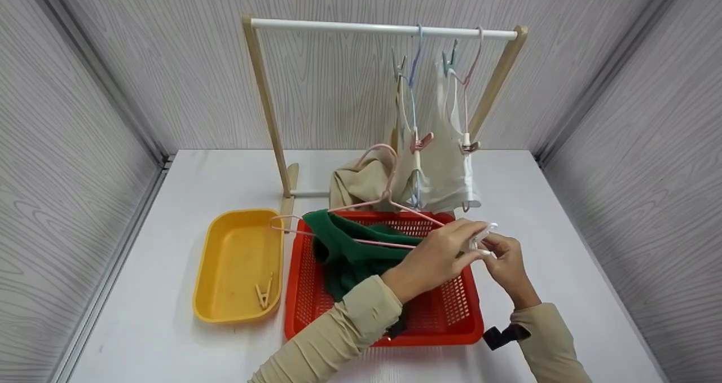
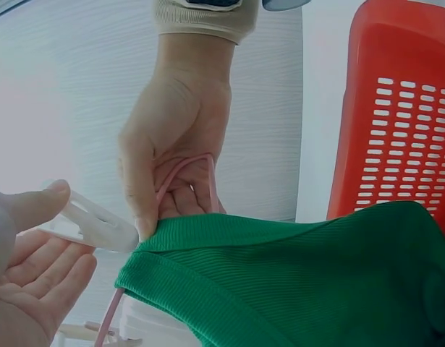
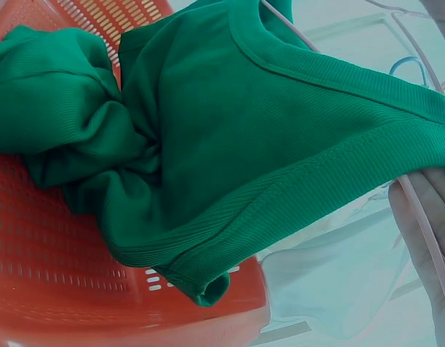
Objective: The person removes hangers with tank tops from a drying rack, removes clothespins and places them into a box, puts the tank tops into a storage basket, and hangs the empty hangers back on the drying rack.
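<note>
My left hand (image 1: pixel 431 259) pinches a white clothespin (image 2: pixel 99 224) between thumb and fingers. The clothespin's tip meets the shoulder strap of a green tank top (image 2: pixel 280 267). My right hand (image 2: pixel 182 137) holds the end of a pink hanger (image 2: pixel 186 160), its thumb at the strap's edge. In the head view the hanger slants above a red basket (image 1: pixel 290 304), its hook pointing up. The green top hangs from the hanger, and its lower part lies bunched over the basket. Behind my left hand the far strap is hidden in the head view.
A yellow tray (image 1: pixel 223 259) at the left holds one wooden clothespin (image 1: pixel 263 293). Behind stands a rack with a white bar (image 1: pixel 338 26), where two hangers carry pale garments (image 1: pixel 443 157) with clothespins. Beige cloth (image 1: pixel 361 183) lies behind the basket.
</note>
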Action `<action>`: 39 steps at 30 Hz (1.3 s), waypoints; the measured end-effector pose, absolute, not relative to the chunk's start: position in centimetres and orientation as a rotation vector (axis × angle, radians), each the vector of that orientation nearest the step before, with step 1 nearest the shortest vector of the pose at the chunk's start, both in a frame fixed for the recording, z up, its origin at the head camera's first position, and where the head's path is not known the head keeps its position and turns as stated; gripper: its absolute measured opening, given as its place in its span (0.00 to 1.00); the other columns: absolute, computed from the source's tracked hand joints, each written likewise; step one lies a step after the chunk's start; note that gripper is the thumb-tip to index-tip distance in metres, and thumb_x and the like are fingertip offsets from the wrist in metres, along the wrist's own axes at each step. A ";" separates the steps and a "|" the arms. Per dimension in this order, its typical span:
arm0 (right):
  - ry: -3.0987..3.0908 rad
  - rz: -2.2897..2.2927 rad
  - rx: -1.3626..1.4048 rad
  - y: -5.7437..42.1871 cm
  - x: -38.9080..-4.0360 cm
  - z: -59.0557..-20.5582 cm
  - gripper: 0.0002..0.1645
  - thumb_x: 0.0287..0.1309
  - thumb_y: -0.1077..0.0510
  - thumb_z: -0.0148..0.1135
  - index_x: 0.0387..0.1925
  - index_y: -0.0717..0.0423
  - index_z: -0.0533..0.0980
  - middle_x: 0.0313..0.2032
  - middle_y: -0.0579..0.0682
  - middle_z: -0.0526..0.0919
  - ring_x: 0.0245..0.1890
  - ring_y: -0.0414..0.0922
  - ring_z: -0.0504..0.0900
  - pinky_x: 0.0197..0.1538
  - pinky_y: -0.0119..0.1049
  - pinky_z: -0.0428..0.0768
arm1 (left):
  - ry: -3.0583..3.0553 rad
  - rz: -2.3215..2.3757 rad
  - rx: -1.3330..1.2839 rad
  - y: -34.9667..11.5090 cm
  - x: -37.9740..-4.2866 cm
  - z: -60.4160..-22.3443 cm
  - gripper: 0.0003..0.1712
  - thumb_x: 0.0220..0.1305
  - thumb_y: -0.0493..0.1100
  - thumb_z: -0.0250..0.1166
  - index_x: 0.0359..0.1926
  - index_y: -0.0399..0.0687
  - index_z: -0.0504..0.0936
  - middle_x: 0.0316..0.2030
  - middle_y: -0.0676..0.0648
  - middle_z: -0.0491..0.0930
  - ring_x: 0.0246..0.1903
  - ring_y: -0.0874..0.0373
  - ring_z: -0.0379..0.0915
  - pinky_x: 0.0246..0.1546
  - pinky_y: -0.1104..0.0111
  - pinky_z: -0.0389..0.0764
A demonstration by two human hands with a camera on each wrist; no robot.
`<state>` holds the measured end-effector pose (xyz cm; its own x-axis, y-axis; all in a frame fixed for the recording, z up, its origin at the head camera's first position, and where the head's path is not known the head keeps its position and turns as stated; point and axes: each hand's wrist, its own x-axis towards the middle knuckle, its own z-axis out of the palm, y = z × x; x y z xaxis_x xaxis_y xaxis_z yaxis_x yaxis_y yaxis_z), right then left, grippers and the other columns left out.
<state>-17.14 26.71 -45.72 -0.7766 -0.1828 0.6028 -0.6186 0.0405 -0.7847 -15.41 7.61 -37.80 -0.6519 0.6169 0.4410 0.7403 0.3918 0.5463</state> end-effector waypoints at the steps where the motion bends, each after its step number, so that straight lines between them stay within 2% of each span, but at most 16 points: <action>1: -1.993 1.783 0.803 26.7 -17.1 -45.7 0.32 0.53 0.83 0.50 0.42 0.46 0.82 0.40 0.29 0.85 0.42 0.26 0.84 0.46 0.17 0.80 | -2.479 -1.113 -1.215 7.6 -15.4 -37.9 0.26 0.66 0.45 0.61 0.62 0.42 0.73 0.56 0.45 0.80 0.53 0.59 0.79 0.58 0.77 0.76; 7: -2.029 1.717 0.787 26.6 -17.2 -45.6 0.33 0.53 0.83 0.50 0.39 0.43 0.82 0.36 0.29 0.86 0.37 0.25 0.84 0.41 0.16 0.80 | -2.527 -1.127 -1.171 7.2 -15.4 -38.3 0.26 0.65 0.46 0.62 0.63 0.44 0.73 0.56 0.46 0.80 0.53 0.60 0.79 0.57 0.76 0.77; 13: -2.056 1.694 0.793 26.7 -17.3 -45.6 0.29 0.55 0.81 0.52 0.41 0.46 0.82 0.38 0.29 0.85 0.39 0.25 0.84 0.42 0.16 0.80 | -2.544 -1.128 -1.160 6.8 -15.4 -38.5 0.26 0.65 0.45 0.63 0.63 0.44 0.73 0.57 0.47 0.79 0.52 0.59 0.80 0.57 0.75 0.77; 17: -2.079 1.680 0.780 26.8 -17.3 -45.6 0.18 0.55 0.81 0.52 0.37 0.65 0.82 0.38 0.29 0.85 0.37 0.25 0.84 0.40 0.17 0.81 | -2.549 -1.126 -1.145 6.5 -15.4 -38.9 0.26 0.65 0.45 0.62 0.63 0.46 0.73 0.57 0.47 0.79 0.53 0.60 0.79 0.58 0.74 0.77; 21: -2.095 1.677 0.752 26.8 -17.2 -45.6 0.07 0.54 0.82 0.52 0.34 0.83 0.75 0.35 0.30 0.86 0.35 0.25 0.85 0.37 0.19 0.82 | -2.554 -1.143 -1.137 6.1 -15.3 -39.3 0.27 0.65 0.45 0.63 0.63 0.46 0.72 0.57 0.48 0.80 0.54 0.60 0.79 0.59 0.74 0.76; 24: -2.113 1.664 0.739 26.7 -17.3 -45.6 0.06 0.55 0.81 0.52 0.34 0.84 0.75 0.35 0.32 0.86 0.34 0.26 0.85 0.37 0.20 0.83 | -2.556 -1.172 -1.139 5.7 -15.1 -39.5 0.27 0.64 0.44 0.63 0.63 0.44 0.72 0.57 0.46 0.79 0.54 0.59 0.79 0.58 0.73 0.77; 30: -2.118 1.699 0.724 26.7 -17.2 -45.5 0.13 0.56 0.80 0.52 0.36 0.71 0.81 0.35 0.33 0.87 0.33 0.28 0.86 0.36 0.23 0.84 | -2.540 -1.255 -1.134 4.9 -14.9 -40.5 0.27 0.64 0.43 0.63 0.63 0.41 0.72 0.56 0.44 0.79 0.53 0.57 0.79 0.59 0.72 0.77; 35: -2.155 1.673 0.693 26.6 -17.1 -45.4 0.09 0.57 0.80 0.52 0.35 0.78 0.78 0.34 0.31 0.86 0.33 0.28 0.86 0.36 0.24 0.84 | -2.551 -1.282 -1.112 3.8 -14.5 -41.4 0.27 0.64 0.43 0.63 0.62 0.41 0.72 0.56 0.44 0.79 0.53 0.57 0.79 0.60 0.70 0.77; 39: -2.182 1.643 0.669 26.7 -17.1 -45.5 0.07 0.57 0.80 0.52 0.35 0.81 0.76 0.33 0.31 0.86 0.31 0.27 0.86 0.36 0.25 0.84 | -2.563 -1.304 -1.091 2.9 -14.3 -41.7 0.27 0.64 0.43 0.64 0.62 0.40 0.72 0.56 0.43 0.79 0.54 0.56 0.78 0.61 0.68 0.77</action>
